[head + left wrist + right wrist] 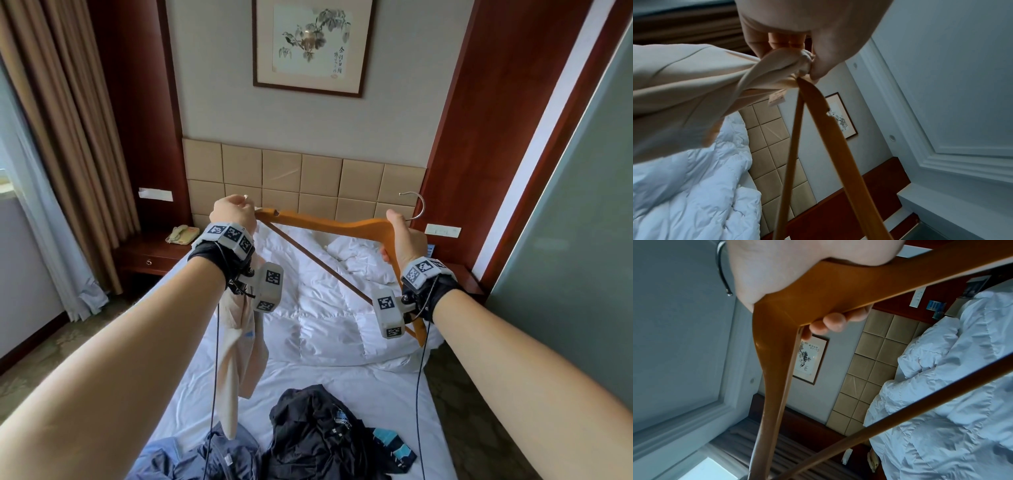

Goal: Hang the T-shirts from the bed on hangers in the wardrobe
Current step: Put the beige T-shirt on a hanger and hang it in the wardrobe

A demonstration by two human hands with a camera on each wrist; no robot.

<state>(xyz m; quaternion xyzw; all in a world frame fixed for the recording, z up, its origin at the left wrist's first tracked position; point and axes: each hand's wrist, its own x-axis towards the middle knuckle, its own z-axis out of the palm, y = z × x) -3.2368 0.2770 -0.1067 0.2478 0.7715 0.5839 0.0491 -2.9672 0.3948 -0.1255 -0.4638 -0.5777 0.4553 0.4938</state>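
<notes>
Left hand (233, 214): pinching bunched beige T-shirt (236, 356) at wooden hanger (329, 224) tip
Right hand (404, 240): fingers curled round hanger's angled middle, above bed (325, 387)

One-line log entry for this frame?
left hand: pinches beige T-shirt at hanger tip | right hand: grips hanger | shirt not yet on

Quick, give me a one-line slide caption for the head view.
Right hand grips wooden hanger; left hand pinches beige T-shirt at its tip, over bed.
</notes>
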